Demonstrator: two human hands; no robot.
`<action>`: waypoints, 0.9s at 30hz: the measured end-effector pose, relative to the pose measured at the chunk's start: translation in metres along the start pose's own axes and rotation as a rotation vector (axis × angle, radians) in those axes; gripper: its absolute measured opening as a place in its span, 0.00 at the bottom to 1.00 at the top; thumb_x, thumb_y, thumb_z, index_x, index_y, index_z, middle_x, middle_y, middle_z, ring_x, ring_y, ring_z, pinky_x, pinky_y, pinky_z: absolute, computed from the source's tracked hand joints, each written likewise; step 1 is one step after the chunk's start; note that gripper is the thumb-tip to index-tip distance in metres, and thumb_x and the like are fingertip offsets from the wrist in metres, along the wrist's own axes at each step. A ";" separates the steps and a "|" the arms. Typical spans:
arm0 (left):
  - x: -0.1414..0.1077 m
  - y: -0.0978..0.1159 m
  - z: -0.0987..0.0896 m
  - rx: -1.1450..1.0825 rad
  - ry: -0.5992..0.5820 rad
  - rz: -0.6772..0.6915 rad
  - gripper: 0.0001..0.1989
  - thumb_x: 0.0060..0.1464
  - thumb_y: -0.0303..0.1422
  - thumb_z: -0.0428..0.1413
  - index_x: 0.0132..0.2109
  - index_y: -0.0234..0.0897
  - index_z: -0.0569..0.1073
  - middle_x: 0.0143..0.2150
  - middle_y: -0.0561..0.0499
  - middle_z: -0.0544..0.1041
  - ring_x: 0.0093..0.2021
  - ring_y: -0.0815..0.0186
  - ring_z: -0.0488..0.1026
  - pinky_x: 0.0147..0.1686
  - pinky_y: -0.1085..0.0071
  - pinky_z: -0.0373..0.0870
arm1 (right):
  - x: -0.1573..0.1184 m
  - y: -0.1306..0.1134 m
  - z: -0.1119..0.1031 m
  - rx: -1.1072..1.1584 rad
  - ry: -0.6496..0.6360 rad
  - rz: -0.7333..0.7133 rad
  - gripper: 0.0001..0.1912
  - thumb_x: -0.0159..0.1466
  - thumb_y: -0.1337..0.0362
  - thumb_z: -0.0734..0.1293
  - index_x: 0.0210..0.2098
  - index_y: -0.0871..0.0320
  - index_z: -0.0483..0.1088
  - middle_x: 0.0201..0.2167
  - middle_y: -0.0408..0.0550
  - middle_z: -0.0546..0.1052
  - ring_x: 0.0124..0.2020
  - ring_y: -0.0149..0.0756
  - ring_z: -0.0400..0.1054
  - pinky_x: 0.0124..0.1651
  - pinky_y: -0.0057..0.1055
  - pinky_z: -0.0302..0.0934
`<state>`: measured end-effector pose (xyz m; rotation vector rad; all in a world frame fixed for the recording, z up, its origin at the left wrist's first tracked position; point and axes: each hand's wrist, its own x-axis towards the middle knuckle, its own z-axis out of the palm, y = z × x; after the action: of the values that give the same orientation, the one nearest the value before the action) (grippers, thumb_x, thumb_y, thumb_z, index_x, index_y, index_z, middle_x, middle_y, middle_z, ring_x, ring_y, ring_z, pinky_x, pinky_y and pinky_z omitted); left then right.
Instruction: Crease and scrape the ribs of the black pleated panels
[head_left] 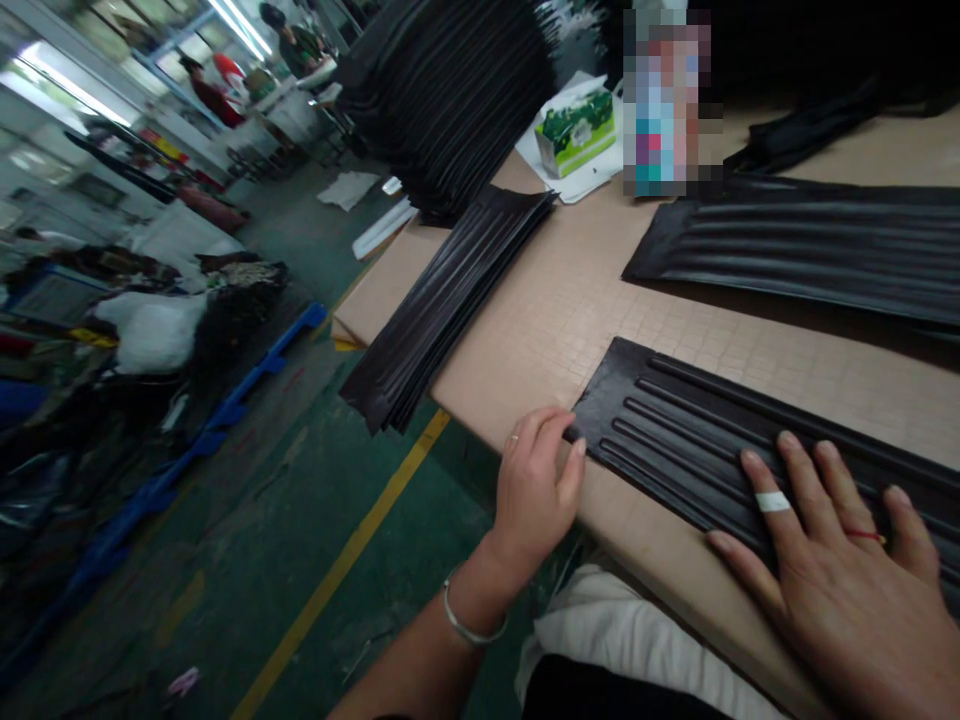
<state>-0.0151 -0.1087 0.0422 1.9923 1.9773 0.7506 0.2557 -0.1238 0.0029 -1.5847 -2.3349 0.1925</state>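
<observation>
A dark ribbed panel [690, 440] lies flat along the near edge of the tan table [525, 370]. My left hand [536, 480] pinches the panel's left corner between thumb and fingers at the table edge. Spread flat on the ribs farther right is my right hand [847, 560], a white band round one finger and a red one round another. A fanned stack of similar dark panels [450, 300] hangs over the table's left edge. Across the table, more ribbed panels [810, 250] lie at the right.
A tall pile of black sheets [450, 90] stands at the back left corner, beside a green tissue box [576, 132]. Black straps [802, 135] lie at the back right. Two people are far off at the upper left.
</observation>
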 end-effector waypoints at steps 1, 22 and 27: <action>0.014 -0.003 0.008 0.025 -0.014 -0.036 0.13 0.67 0.31 0.54 0.56 0.36 0.71 0.55 0.41 0.75 0.59 0.56 0.71 0.61 0.57 0.69 | 0.000 0.000 0.000 0.006 0.002 0.001 0.39 0.73 0.49 0.50 0.78 0.54 0.33 0.77 0.56 0.43 0.76 0.63 0.38 0.71 0.72 0.35; 0.065 -0.009 0.023 -0.794 -0.189 -0.421 0.20 0.61 0.51 0.57 0.35 0.37 0.69 0.25 0.58 0.62 0.25 0.73 0.58 0.25 0.77 0.55 | 0.034 0.009 -0.020 0.158 0.075 -0.114 0.36 0.72 0.50 0.57 0.76 0.52 0.47 0.73 0.54 0.58 0.72 0.56 0.54 0.69 0.57 0.52; 0.045 0.013 0.019 -0.787 -0.229 -0.339 0.16 0.65 0.47 0.54 0.38 0.38 0.70 0.25 0.57 0.64 0.25 0.72 0.59 0.26 0.75 0.56 | 0.132 -0.011 -0.042 0.184 0.008 -0.137 0.35 0.69 0.47 0.64 0.68 0.61 0.59 0.62 0.63 0.71 0.62 0.57 0.66 0.59 0.50 0.64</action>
<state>0.0040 -0.0620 0.0411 1.1882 1.4903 0.9611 0.2147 -0.0089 0.0692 -1.3320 -2.3344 0.3578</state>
